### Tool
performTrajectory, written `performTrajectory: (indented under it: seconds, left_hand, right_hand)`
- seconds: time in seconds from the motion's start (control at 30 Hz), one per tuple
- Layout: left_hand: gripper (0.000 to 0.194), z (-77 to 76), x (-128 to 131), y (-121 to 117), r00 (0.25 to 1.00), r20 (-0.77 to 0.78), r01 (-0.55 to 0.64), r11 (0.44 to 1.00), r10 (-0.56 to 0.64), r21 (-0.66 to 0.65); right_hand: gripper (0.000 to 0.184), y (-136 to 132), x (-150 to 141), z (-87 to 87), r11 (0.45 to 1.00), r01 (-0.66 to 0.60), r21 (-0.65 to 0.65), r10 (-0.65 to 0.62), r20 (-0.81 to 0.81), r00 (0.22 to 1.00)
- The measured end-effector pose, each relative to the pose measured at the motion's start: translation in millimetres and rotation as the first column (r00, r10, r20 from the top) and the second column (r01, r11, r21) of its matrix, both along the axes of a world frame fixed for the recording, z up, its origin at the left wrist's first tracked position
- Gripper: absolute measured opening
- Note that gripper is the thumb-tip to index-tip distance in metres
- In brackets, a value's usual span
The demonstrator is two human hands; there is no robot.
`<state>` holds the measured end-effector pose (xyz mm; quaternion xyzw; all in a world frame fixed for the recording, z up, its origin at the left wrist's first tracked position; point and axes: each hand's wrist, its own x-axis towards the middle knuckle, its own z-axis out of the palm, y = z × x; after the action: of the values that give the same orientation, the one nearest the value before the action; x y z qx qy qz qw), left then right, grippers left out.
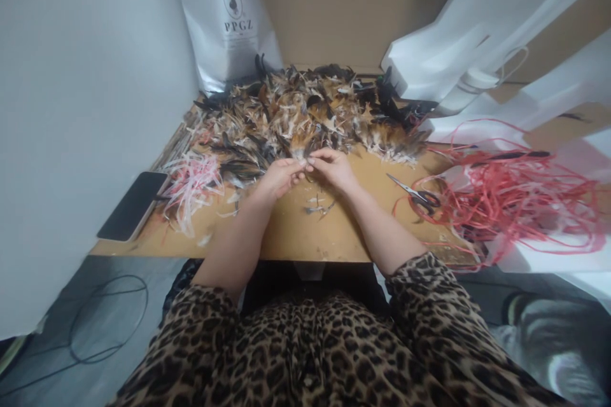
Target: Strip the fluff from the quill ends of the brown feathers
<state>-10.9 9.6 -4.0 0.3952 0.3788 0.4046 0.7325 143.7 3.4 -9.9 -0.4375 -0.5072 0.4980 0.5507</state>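
Observation:
A big heap of brown, black and cream feathers covers the back of a low wooden table. My left hand and my right hand meet at the near edge of the heap. Both are closed in a pinch, fingertips touching, around a small bunch of feathers that sticks up between them. A few loose feather scraps lie on the table just below my hands.
Scissors lie to the right, beside a tangle of red string. Pink-white strips and a dark phone lie at the left. A white printed bag stands behind; white bags are stacked at right.

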Motion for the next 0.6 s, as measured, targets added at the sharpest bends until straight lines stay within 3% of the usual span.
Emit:
performTrajectory:
  seconds: [0.17,0.33,0.6]
  left_hand:
    - [0.023,-3.5,2.2,0.8,0.981,-0.173,-0.064,0.985,0.093,0.162]
    - [0.024,-3.4,4.4,0.9,0.957,-0.246,-0.088,0.962,0.154,0.260]
    - [0.022,0.8,3.6,-2.9,0.991,-0.120,-0.037,0.992,0.051,0.117]
  right_hand:
    - [0.027,1.7,-1.7,-2.7,0.998,-0.021,-0.058,0.018,-0.056,0.998]
    - [0.031,2.2,-2.6,-0.7,0.990,-0.050,-0.129,0.025,-0.185,0.982]
    - [0.031,-0.7,-5.4,0.2,0.982,-0.088,-0.165,0.044,-0.254,0.966]
